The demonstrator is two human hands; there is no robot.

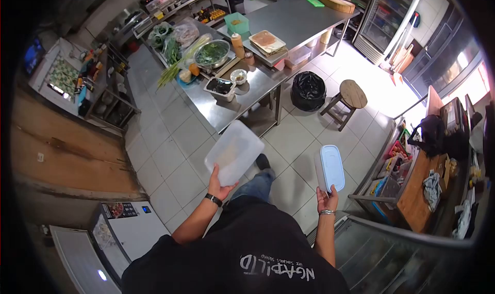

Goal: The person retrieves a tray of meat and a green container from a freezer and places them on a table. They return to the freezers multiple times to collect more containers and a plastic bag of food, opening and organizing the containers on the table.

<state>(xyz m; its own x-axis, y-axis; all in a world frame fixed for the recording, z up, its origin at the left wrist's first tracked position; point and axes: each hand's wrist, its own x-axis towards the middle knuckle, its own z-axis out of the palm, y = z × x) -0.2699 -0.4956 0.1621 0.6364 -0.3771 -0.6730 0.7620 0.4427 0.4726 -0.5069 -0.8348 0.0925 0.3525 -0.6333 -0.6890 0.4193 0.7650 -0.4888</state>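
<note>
My left hand (220, 186) grips the near edge of a translucent white plastic container (234, 152), which is tilted and shows something pale through its surface. Its far side comes close to the corner of the steel table (219, 116) in this view. Over on the other side, my right hand (327, 197) is closed on the near end of a smaller food container (331, 167) with a light blue lid. The fingers under both containers are partly hidden. Both containers are held above the tiled floor.
On the steel table stand a metal bowl of greens (212, 53), a tub of dark contents (220, 87) and a squeeze bottle (237, 45). A black-lined bin (308, 90) and a wooden stool (353, 94) stand to its right. Crowded shelving (399, 173) is at the right.
</note>
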